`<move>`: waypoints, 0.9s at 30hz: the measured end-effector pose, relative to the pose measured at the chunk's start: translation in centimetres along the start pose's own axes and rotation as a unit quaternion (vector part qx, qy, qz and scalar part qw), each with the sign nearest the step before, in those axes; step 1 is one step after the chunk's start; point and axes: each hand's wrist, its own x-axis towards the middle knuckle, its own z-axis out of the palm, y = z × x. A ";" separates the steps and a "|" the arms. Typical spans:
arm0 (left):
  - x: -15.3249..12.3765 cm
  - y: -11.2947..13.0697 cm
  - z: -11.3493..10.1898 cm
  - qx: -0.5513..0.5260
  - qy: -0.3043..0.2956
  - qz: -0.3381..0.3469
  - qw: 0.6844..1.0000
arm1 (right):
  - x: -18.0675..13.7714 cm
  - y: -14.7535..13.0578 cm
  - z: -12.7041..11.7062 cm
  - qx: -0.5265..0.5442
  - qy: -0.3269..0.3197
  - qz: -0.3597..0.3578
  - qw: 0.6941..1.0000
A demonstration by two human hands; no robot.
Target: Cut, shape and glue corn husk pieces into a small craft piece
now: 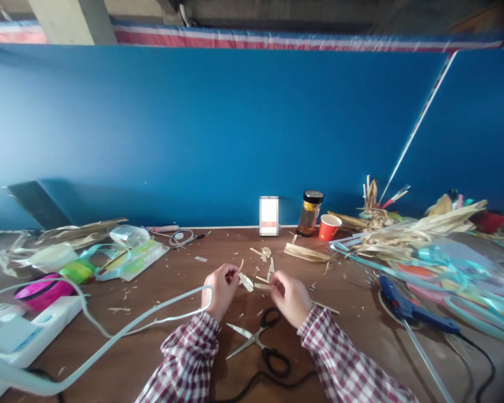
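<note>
Both hands are up over the middle of the table [180,280], and between them sits the husk strip [247,281], pale and dry, held just above the wood. The left hand [222,288] has its fingers curled in, thumb and forefinger pinching the strip's near end. The right hand [288,298] is bunched the same way, fingertips pressed together on a thin sliver at the other side; exactly how much it grips is too small to tell.

That strip looks feather-light, papery and brittle. It would likely split along the grain if bent hard, so a gentle pinch at the ends, as here, seems the safest hold.

Just below the hands lie the scissors [256,338], blades apart, black handles toward the person. Off to the right rests a blue glue gun [403,308]. A husk pile [407,235] spreads beyond it, with a red cup [330,228] and a jar [309,212] near the back edge. To the left, a white cord [151,319] loops across toward a power strip [33,330].

The brown tabletop is littered with husk flecks, and a flat blue wall [235,129] closes off the back.
</note>
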 end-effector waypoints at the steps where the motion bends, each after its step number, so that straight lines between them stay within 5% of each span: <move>1: -0.2 0.3 0.3 -0.082 -0.021 -0.013 0.996 | 0.0 -0.1 0.0 0.046 -0.001 0.000 0.999; 3: -0.6 1.1 0.8 -0.259 -0.083 -0.070 0.960 | 0.1 -0.3 0.1 0.120 -0.004 0.004 0.993; 6: -1.4 2.2 1.4 -0.446 -0.180 -0.167 0.860 | 0.3 -0.5 0.0 0.187 -0.006 0.009 0.982; 8: -1.7 2.7 1.4 -0.497 -0.212 -0.202 0.817 | 0.4 -0.5 -0.1 0.217 -0.007 0.014 0.976; 11: -1.8 2.9 1.2 -0.514 -0.217 -0.228 0.798 | 0.5 -0.4 0.0 0.244 0.009 0.034 0.969; 19: -1.8 2.1 1.8 -0.509 -0.195 -0.216 0.810 | 0.4 -0.5 0.0 0.295 -0.006 0.064 0.953; 24: -1.4 1.6 2.3 -0.364 -0.155 -0.110 0.912 | 0.4 -0.3 0.1 0.323 -0.018 0.074 0.943; 27: -1.3 1.4 2.2 -0.289 -0.171 -0.034 0.941 | 0.6 -0.1 0.1 0.314 -0.024 0.074 0.946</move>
